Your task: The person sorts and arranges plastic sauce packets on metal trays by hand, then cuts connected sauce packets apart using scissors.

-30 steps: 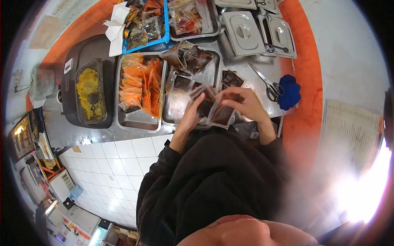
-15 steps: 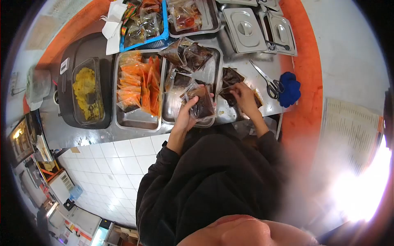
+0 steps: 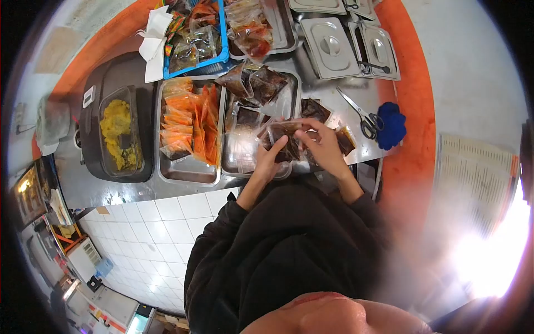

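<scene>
Dark sauce packets (image 3: 285, 146) in clear plastic are held over the right edge of a metal tray (image 3: 233, 161). My left hand (image 3: 269, 158) grips them from the left, thumb on top. The fingers of my right hand (image 3: 322, 146) are closed on the packets' right side. More dark bags (image 3: 267, 83) lie at the back of that tray. On the steel counter beside it rest other dark packets (image 3: 315, 110), and one brownish packet (image 3: 345, 140) shows just right of my right hand.
Left of the dark bags stands a tray of orange packets (image 3: 189, 119). Farther left is a container of yellow food (image 3: 119, 133). Scissors (image 3: 364, 118) and a blue cloth (image 3: 391, 126) lie at the right. Behind are a blue basket (image 3: 223, 53) and metal lids (image 3: 330, 47).
My right hand reached to the packets on the counter, then came back left to my left hand. Both hands are now together on the held packets.
</scene>
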`<state>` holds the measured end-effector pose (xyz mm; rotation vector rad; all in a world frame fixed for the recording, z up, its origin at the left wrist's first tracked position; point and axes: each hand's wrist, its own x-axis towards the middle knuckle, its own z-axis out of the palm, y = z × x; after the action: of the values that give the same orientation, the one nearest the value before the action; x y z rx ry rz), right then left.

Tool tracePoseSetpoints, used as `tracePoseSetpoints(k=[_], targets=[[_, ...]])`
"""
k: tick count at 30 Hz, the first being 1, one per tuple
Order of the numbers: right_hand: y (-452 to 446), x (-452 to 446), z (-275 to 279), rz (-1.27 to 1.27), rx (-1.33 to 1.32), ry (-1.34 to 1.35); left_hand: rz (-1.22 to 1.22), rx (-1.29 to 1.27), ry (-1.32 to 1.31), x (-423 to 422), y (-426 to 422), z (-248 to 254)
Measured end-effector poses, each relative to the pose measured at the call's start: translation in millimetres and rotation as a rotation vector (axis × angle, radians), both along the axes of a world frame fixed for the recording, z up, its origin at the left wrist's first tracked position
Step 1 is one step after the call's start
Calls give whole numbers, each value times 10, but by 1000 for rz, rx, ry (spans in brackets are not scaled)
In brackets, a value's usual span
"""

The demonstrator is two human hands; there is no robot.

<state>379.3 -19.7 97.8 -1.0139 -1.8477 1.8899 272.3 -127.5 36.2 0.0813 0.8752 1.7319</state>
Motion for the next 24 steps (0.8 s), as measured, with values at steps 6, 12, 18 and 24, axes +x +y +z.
tracePoseSetpoints(k=[6,12,18,24], targets=[[668,253,-871,-135,683,-287,-24,-20,-49,-180,-22,66],[706,224,-988,-96,506,-641,64,58,-27,-486,-87,136],[380,38,-1119,-375,726,-640,82,25,14,-729,-40,191],[414,-152,-903,-274,666,-884,14,17,-28,-788,217,194]])
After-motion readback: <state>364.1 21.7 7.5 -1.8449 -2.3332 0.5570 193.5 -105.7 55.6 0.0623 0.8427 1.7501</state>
